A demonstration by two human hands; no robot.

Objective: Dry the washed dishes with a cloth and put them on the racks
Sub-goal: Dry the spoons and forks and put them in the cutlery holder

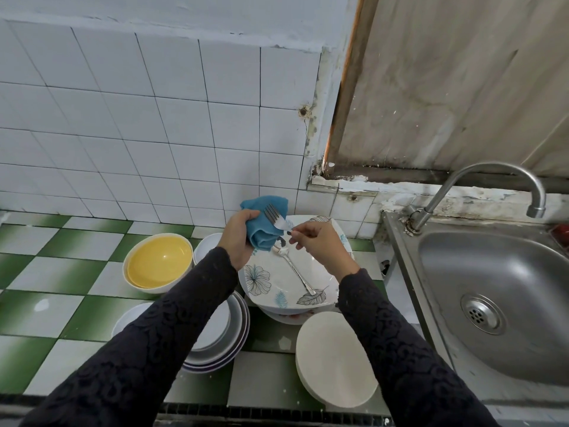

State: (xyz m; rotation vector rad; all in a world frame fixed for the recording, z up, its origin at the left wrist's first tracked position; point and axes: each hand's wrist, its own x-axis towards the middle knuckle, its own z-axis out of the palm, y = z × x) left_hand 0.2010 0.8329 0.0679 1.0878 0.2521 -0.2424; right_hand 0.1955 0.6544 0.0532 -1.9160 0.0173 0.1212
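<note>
Your left hand (238, 238) gripped the blue cloth (264, 224) | your right hand (320, 245) pinched the fork (275, 217), handle end hidden | spoon (297, 274) below, bowl hard to make out.

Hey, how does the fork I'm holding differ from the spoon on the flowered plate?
The fork is lifted, pinched by the right hand against the blue cloth; the spoon lies untouched on the flowered plate. The fork shows tines, the spoon a rounded bowl. Both are shiny metal.
</note>
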